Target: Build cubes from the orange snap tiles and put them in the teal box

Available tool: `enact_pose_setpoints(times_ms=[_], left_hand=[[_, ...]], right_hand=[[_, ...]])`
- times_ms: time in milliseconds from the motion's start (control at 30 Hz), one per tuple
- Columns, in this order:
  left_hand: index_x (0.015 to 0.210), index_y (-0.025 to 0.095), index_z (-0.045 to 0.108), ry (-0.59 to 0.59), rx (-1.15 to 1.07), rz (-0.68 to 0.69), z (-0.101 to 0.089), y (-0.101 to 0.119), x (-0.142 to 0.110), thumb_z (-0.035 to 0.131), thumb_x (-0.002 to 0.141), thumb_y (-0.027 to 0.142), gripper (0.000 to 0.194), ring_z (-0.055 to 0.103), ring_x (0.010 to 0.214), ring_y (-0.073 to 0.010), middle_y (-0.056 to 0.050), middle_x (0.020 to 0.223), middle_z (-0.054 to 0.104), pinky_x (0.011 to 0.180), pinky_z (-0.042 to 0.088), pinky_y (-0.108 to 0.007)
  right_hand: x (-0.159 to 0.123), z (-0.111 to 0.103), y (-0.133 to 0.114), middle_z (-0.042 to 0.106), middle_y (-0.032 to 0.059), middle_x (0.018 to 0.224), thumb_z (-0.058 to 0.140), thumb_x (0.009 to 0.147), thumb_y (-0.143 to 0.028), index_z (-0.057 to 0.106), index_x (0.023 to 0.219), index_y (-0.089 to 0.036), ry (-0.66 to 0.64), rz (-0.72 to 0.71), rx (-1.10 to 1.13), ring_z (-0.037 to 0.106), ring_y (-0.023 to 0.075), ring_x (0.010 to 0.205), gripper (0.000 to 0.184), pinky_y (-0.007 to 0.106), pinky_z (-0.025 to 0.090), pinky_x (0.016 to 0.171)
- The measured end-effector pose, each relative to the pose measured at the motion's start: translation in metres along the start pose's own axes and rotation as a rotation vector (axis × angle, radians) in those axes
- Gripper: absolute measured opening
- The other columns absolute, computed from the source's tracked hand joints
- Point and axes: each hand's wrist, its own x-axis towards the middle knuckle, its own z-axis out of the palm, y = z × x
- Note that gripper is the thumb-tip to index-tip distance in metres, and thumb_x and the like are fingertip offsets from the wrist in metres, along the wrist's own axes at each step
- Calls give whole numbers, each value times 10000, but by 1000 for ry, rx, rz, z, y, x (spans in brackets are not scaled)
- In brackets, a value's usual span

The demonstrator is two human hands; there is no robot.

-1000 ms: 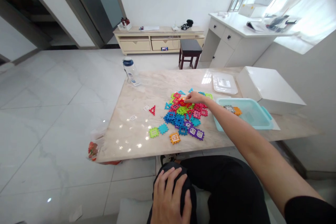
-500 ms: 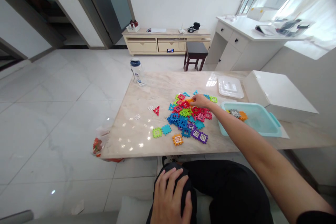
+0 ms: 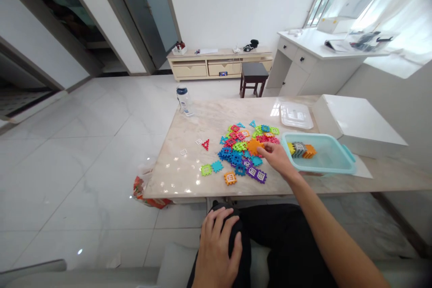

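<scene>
Between the thumb and fingers of my right hand (image 3: 275, 155) is an orange square building tile (image 3: 254, 146) with toothed edges, raised over the right side of a pile. Blue interlocking tiles (image 3: 232, 156), red ones (image 3: 235, 135) and lime green ones make up much of that pile. Purple window tiles (image 3: 256, 173) lie at its near edge. To the right, a pale teal plastic bin (image 3: 332, 155) holds a row of yellow, grey and orange tiles (image 3: 300, 150). My left hand (image 3: 218, 245) rests on my knee, fingers stretched out, holding nothing.
A clear bottle with a blue lid (image 3: 185, 101) stands at the table's far left corner. Behind the bin are a clear lid (image 3: 296, 115) and a white box (image 3: 359, 119). A red triangle (image 3: 205, 144) and small white window pieces (image 3: 183, 152) lie left of the pile.
My right hand has lifted the orange tile from the pile and drawn it nearer and to the right. The view has shifted slightly. My left hand stays on my knee.
</scene>
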Motion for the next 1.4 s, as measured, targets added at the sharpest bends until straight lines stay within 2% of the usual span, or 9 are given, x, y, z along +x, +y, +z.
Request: enact_pose_setpoints(times_ms=[133,333,467,667,833,1000,1167,1267,1400], left_hand=[[1325,300,714,-30,-84,-116,1,0,6,626,1023,249,318,674,1298,-300,-67,1374,741,1104,590,-540],[1415,231,653,-7,-404,-360,11,7,59,566,1079,460,416,730,1250,-283,-118,1382,748,1114,579,-491],[1348,217,708,-46,-511,-369,18,12,80,618,1039,515,438,772,1168,-288,-124,1308,792,1043,613,-436],[1187,174,774,59,-521,-442,30,5,72,672,975,429,347,823,1027,-293,-128,1149,844,948,649,-414],[1250,223,789,52,-204,-408,27,15,72,670,992,331,304,819,1019,-303,-122,1144,850,936,626,-409],[1324,251,769,-68,21,-353,22,32,75,639,983,185,371,810,1037,-316,-115,1165,844,933,599,-402],[1392,278,711,-97,-168,-207,24,25,76,709,980,255,413,782,1143,-279,-80,1309,803,1036,592,-401],[1462,271,658,-125,-316,-130,24,17,77,765,949,265,525,750,1209,-273,-88,1377,767,1089,585,-422],[1402,265,689,-93,-384,-72,22,11,80,804,929,279,487,703,1284,-286,-103,1384,741,1153,554,-478]], right_hand=[[-72,28,6,813,107,986,874,731,-635,809,936,-194,-79,275,564,719,230,840,490,316,572,713],[-123,39,3,793,64,964,894,801,-496,822,1023,-172,-436,212,625,674,176,819,400,308,525,805],[-126,41,3,767,34,922,881,808,-468,817,1025,-178,-450,175,637,640,162,801,368,304,505,802],[-128,57,10,766,68,1094,890,786,-516,776,1140,-188,-483,205,623,695,211,954,496,327,547,835],[-132,71,6,736,78,1202,844,844,-603,699,1244,-201,-499,159,664,708,239,1079,585,380,566,966],[-130,72,8,734,33,990,814,863,-526,735,1062,-178,-418,51,487,663,202,918,409,328,533,875],[-125,61,13,739,26,881,760,863,-465,752,946,-169,-402,115,480,652,187,821,307,296,515,767],[-123,57,13,762,33,915,763,845,-466,752,986,-181,-425,184,623,682,194,841,319,281,516,735],[-123,56,10,780,54,1001,788,838,-464,743,1038,-197,-514,263,825,698,201,890,337,256,497,678]])
